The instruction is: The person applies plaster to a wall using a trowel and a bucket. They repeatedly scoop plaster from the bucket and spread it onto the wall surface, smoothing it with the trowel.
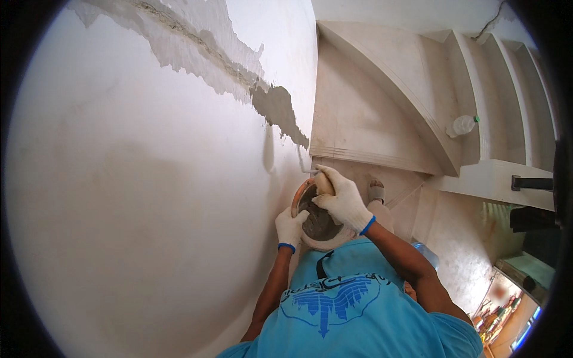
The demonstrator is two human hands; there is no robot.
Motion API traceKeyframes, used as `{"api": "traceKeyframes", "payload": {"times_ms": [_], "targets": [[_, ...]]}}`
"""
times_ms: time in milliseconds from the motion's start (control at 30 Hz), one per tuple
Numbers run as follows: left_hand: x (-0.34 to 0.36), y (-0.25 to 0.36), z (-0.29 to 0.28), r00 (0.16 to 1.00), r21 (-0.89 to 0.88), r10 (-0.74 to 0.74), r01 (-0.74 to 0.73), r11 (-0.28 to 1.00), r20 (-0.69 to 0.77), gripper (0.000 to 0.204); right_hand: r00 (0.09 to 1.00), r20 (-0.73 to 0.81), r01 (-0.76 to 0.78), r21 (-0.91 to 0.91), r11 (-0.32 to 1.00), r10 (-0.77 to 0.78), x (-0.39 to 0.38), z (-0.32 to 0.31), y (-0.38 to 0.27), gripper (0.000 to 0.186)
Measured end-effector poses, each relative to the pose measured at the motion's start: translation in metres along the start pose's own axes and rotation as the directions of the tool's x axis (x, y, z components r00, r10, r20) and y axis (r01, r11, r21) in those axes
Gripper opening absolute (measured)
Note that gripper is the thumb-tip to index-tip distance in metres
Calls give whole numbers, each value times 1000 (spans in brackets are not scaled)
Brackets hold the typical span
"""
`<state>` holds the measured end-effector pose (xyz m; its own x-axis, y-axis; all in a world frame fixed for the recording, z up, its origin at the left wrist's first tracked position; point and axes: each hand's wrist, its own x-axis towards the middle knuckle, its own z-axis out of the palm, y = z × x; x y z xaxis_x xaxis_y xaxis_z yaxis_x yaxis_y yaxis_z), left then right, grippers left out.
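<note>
My left hand [290, 228], in a white knit glove with a blue cuff, grips the rim of a round bucket [328, 243], thumb over the inside. Grey wet mortar [321, 222] lies inside it. Above the bucket, my right hand [347, 203], gloved the same way, is closed around the wooden handle of a trowel [324, 182]. Its bent shank points toward the wall, and the thin blade is seen edge-on close to the wall; whether it touches is unclear. Just above the blade, a dark grey mortar patch [276, 108] covers part of a long crack [197, 42].
The white wall [137, 197] rises close on my left. Ahead and to the right, beige stairs [382, 107] turn upward, with a clear plastic bottle [462, 126] on one step. My sandalled foot [376, 191] is beside the bucket. A dark rail bracket [531, 183] sits at right.
</note>
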<state>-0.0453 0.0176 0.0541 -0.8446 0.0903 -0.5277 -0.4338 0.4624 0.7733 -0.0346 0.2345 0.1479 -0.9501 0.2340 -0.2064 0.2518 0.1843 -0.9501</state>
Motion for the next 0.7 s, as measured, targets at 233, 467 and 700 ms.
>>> {"api": "traceKeyframes", "payload": {"times_ms": [233,467,700], "targets": [[-1,13,2,1000,48,7,-7,999,-5,30,996,-16,-86,18,996,86,12,-4,13,74],[2,3,1,1000,99,27,-26,995,-14,31,992,-129,2,38,999,3,57,39,-2,68],[-6,11,0,999,82,30,-27,996,-32,26,985,-174,32,78,996,-18,77,77,-3,75]]}}
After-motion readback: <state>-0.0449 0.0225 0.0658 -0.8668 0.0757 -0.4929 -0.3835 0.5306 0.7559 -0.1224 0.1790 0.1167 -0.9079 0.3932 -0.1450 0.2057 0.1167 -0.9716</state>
